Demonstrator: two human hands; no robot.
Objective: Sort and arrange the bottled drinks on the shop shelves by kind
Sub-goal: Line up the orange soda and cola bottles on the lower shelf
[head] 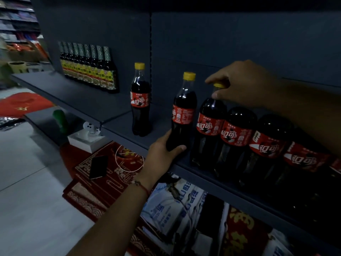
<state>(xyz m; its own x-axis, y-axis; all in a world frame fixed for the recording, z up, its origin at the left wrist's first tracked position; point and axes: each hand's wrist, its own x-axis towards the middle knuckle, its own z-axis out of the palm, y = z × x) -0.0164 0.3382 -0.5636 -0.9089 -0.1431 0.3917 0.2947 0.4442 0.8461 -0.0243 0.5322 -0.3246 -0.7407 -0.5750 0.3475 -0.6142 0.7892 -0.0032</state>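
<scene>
A dark shelf (118,130) carries cola bottles with red labels and yellow caps. My left hand (162,150) grips the lower body of a slim cola bottle (183,108) near the shelf's front edge. My right hand (245,84) pinches the yellow cap of a large cola bottle (209,126) just to its right. Three more large cola bottles (238,133) stand in a row further right, their tops hidden by my right arm. Another slim cola bottle (140,100) stands alone to the left.
A row of several dark sauce bottles (88,67) lines the shelf's far left back. Below the shelf lie red mats (103,174), a black phone (98,167), a white box (86,140) and blue-and-white packs (173,204). Grey floor tiles (27,182) spread left.
</scene>
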